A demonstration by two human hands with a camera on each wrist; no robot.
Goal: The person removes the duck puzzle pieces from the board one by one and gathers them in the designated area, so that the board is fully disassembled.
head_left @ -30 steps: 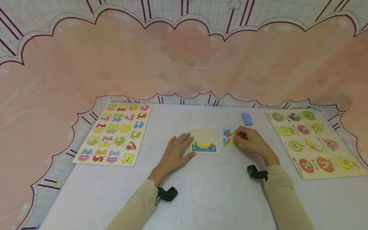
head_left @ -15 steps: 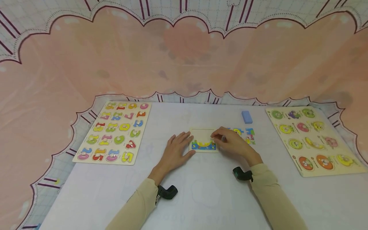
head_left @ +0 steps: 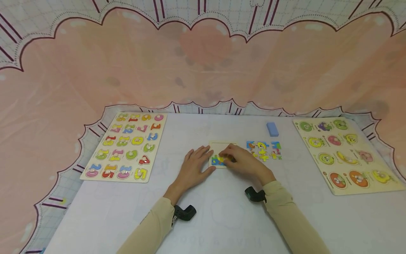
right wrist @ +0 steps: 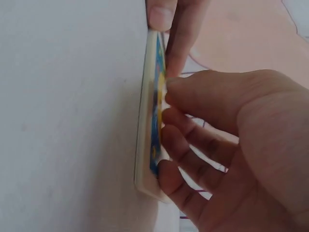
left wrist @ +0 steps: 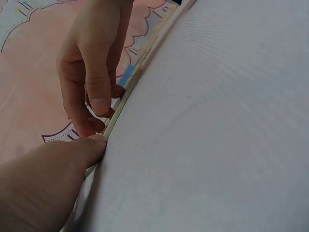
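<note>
A small wooden puzzle tray (head_left: 213,144) lies in the middle of the white table, its bottom strip filled with a blue and yellow picture. My left hand (head_left: 193,165) rests at the tray's left side, fingers fairly straight, thumb at the near left corner. Over the tray bends my right hand (head_left: 245,160), its thumb and fingertips together low above the picture strip. It pinches a puzzle piece that the fingers almost wholly hide. In the right wrist view those fingertips touch or nearly touch the tray's picture (right wrist: 155,125). Several loose puzzle pieces (head_left: 262,146) lie right of the tray.
A blue block (head_left: 272,129) lies behind the loose pieces. On the left is a number board (head_left: 151,155); on the right, a fruit board (head_left: 345,176). A patterned curtain (head_left: 142,77) hangs behind the table's far edge.
My right hand has moved left from the loose pieces, across the tray's right edge, to the picture strip. The left hand has stayed beside the tray.
</note>
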